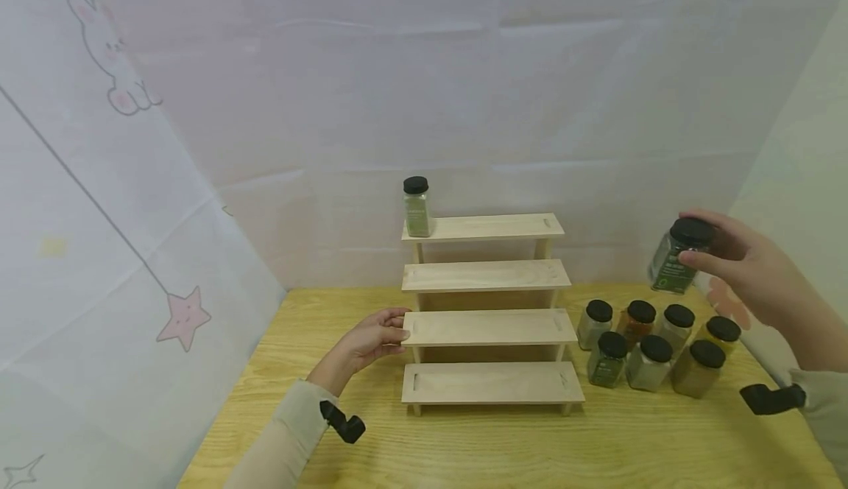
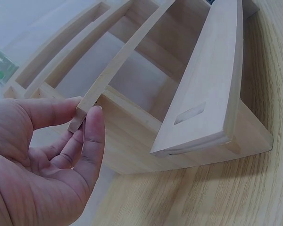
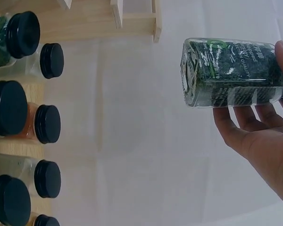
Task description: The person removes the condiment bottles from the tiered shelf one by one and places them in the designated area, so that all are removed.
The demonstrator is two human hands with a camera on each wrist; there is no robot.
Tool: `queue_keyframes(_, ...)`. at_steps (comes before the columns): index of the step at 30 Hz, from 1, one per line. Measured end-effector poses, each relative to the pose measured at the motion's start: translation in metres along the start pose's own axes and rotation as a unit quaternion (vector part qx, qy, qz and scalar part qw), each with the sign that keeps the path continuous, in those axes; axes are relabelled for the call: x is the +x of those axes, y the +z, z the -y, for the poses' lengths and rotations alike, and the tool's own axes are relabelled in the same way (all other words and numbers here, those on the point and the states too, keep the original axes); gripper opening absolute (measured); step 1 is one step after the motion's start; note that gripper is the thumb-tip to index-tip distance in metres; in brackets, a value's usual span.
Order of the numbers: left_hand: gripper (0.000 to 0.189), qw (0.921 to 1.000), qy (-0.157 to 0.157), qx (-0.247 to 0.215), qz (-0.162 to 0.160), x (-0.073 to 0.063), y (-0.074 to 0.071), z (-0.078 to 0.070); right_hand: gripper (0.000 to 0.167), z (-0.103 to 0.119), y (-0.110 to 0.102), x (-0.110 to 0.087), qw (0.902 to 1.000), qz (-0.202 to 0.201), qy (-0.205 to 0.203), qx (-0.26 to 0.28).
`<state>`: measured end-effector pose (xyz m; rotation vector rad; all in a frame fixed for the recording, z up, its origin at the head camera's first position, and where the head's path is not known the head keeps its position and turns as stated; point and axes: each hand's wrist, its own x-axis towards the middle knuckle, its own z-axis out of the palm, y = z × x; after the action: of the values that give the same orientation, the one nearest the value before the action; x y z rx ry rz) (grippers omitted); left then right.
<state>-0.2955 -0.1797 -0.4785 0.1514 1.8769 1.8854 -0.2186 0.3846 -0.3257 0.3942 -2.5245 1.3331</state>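
A light wooden rack (image 1: 486, 327) with stepped shelves stands on the table. My left hand (image 1: 367, 340) pinches the left end of its second shelf from the bottom; in the left wrist view thumb and fingers close on that shelf's corner (image 2: 82, 113). Up on the right, my right hand (image 1: 748, 261) holds a spice jar (image 1: 674, 264) by its black lid, above the other jars. Dark green flakes fill this jar (image 3: 233, 73), and its label is printed in pale letters. On the top shelf's left end stands another spice jar (image 1: 417, 213) with pale green contents.
Several black-lidded spice jars (image 1: 652, 360) stand grouped on the wooden table (image 1: 464, 452), right of the rack. Their contents are green, reddish, pale and yellowish. Behind the table hangs a pale cloth (image 1: 331, 106), with a printed rabbit and star at the left.
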Motion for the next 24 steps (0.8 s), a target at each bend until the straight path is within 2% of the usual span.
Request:
queue_keyframes(8, 0.067, 1.0000, 0.002, 0.001, -0.001, 0.000, -0.001, 0.001, 0.063, -0.012, -0.010, -0.012, 0.9994, -0.014, -0.012, -0.031)
queue_keyframes(24, 0.066, 0.9999, 0.010, 0.009, 0.005, -0.001, 0.000, 0.001, 0.067, -0.049, -0.026, -0.032, 0.9965, -0.036, -0.068, 0.034)
